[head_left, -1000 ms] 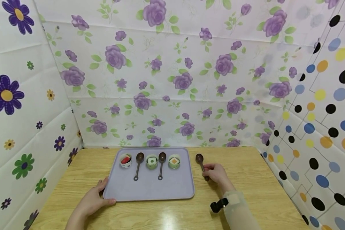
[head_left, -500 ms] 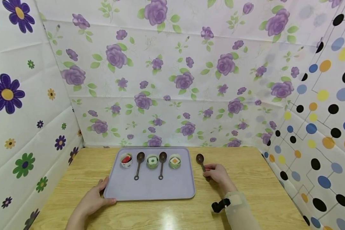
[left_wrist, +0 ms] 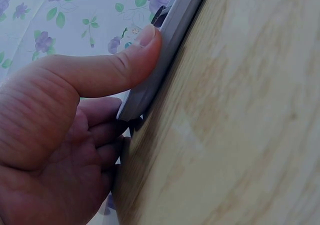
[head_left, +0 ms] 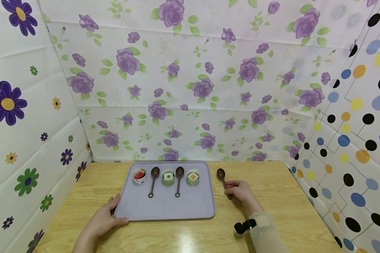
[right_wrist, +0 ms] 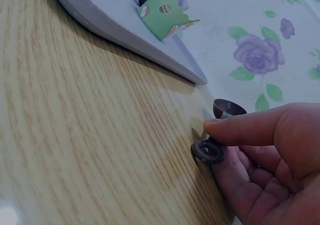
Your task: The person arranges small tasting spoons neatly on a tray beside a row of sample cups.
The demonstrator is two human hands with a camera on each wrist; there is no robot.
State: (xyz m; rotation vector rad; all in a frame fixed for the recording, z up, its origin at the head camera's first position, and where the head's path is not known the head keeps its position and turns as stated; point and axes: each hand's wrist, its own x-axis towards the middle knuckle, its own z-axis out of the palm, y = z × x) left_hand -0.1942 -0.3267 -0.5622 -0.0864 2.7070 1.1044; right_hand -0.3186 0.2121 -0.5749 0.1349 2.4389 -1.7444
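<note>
Left hand keeps its thumb pinched over the near-left corner of the flat lilac plastic tray; nothing has shifted there; right hand still pinches the dark brown ring-handled spoon, lying on the wooden table right of the tray, not lifted.

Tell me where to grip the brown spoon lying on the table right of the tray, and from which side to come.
Grip the brown spoon at the ringed near end of its handle, coming from the near right. It lies flat on the table, bowl pointing away, and the right hand already pinches that end. The tray crowds its left side.
</note>
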